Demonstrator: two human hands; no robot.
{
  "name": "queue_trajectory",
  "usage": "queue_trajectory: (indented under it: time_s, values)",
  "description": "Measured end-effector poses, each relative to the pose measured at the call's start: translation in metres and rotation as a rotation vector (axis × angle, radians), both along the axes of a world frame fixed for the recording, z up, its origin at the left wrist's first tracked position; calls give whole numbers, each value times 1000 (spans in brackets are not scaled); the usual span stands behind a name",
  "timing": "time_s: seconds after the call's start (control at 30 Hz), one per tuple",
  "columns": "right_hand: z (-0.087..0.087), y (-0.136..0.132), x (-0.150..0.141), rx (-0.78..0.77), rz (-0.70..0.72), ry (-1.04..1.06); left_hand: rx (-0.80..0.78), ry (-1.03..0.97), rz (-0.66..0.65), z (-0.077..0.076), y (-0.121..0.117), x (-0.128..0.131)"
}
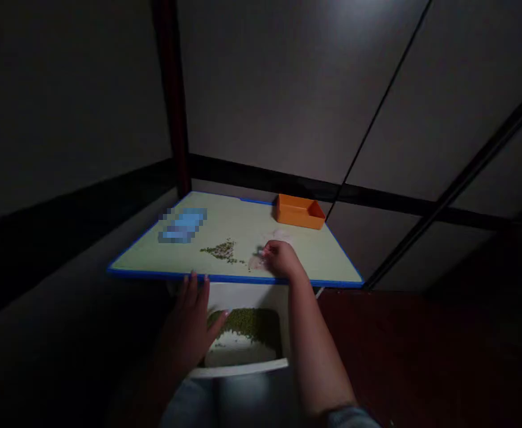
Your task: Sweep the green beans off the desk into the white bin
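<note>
One left hand (189,324) of mine spreads open at the near edge of the table (149,252); grains (220,251) lie on its top, a bin (243,371) below that edge. My right hand (282,259) curls above it, grasp unclear; a box (301,217) sits far right.

Right hand (282,259) forward with fingers curled, forearm upright, left hand (193,327) lower, fingers spread

On your counter (234,220), a small pile of grains (222,251) lies near the middle, a box (300,212) at the far right. Below the near edge, your tub (243,371) holds more grains.
</note>
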State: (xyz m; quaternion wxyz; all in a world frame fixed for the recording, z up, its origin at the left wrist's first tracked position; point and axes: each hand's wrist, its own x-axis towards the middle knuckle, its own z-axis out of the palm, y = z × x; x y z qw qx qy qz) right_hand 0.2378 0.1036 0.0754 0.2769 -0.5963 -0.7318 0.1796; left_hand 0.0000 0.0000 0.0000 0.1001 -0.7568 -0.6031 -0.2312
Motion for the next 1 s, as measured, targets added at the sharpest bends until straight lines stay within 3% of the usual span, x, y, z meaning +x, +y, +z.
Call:
queue_trajectory:
  time_s: [0.4, 1.0]
  values:
    - [6, -1, -8, 66, -76, -103, -14, -23, 14, 4, -2, 3]
    - [-3, 4, -13, 13, 67, 14, 19, -15, 16, 1, 0, 3]
